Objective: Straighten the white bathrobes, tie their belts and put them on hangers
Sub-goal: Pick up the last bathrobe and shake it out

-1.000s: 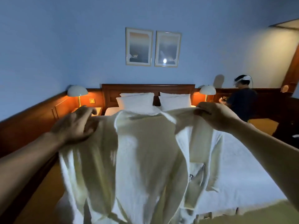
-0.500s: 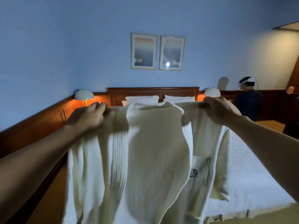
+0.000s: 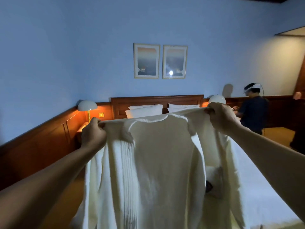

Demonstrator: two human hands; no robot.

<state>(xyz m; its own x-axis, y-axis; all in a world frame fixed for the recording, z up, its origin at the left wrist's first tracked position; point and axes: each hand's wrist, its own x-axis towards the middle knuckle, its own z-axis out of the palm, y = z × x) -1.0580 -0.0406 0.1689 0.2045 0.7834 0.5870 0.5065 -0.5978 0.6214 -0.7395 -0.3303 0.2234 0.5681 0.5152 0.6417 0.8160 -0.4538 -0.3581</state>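
bathrobe: white, hanging spread out above bed | left hand: gripping one shoulder | right hand: gripping the other shoulder

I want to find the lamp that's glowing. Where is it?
In the head view, the lit lamp stands on the left, against the wood panelling beside the headboard, just above the left hand.

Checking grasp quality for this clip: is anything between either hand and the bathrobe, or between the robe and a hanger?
Nothing separates them: the left hand and right hand both grip the white bathrobe directly at its shoulders, holding it spread above the bed. No hanger is in view, so that path cannot be judged.
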